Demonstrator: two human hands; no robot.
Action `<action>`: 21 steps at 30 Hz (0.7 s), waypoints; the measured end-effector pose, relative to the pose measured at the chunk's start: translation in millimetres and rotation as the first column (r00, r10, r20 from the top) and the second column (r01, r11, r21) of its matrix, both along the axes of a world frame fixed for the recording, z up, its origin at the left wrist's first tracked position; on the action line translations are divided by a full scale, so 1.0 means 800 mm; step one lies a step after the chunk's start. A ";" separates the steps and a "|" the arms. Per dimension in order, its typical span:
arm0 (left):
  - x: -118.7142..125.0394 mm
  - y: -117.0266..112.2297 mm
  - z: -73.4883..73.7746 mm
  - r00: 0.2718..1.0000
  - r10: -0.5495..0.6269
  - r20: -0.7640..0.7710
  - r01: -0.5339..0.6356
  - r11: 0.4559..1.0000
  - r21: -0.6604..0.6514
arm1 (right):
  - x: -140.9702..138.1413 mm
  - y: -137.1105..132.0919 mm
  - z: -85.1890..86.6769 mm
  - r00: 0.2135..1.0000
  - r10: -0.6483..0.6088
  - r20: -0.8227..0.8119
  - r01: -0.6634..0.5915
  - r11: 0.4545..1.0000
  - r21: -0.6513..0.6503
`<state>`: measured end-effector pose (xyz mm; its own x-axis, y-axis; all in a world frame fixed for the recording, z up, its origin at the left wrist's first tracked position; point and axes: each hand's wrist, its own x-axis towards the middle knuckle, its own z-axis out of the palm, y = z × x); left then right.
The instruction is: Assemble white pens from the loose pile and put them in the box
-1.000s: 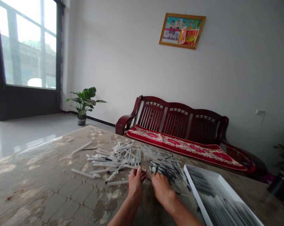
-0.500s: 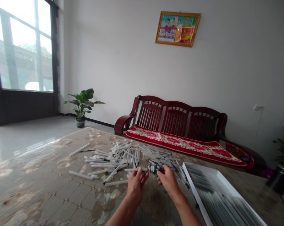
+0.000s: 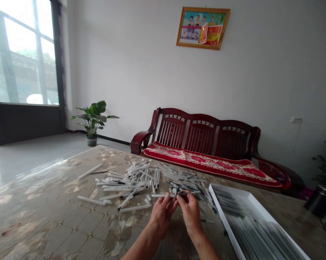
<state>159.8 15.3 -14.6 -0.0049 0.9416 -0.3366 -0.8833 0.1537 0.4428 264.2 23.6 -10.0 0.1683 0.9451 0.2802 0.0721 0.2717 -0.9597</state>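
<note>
My left hand pinches a white pen tube and my right hand a thin refill, fingers closed on each above the table, tips meeting; this looks like the lining-up step, so the refill needs sliding in.

The head-worn camera looks forward and down across the table toward the sofa.
</note>
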 end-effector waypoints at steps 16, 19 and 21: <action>-0.012 0.004 0.012 0.988 0.023 0.152 -0.014 0.998 -0.061 | 0.117 0.017 0.001 0.653 0.012 0.757 0.101 0.990 -0.102; -0.011 0.004 0.009 0.989 0.013 0.150 -0.006 0.999 -0.045 | 0.108 0.005 -0.006 0.560 -0.014 0.829 0.096 0.994 -0.048; -0.011 0.004 0.007 0.989 0.002 0.146 0.003 0.999 -0.035 | 0.098 0.000 -0.006 0.501 -0.028 0.865 0.088 0.996 -0.019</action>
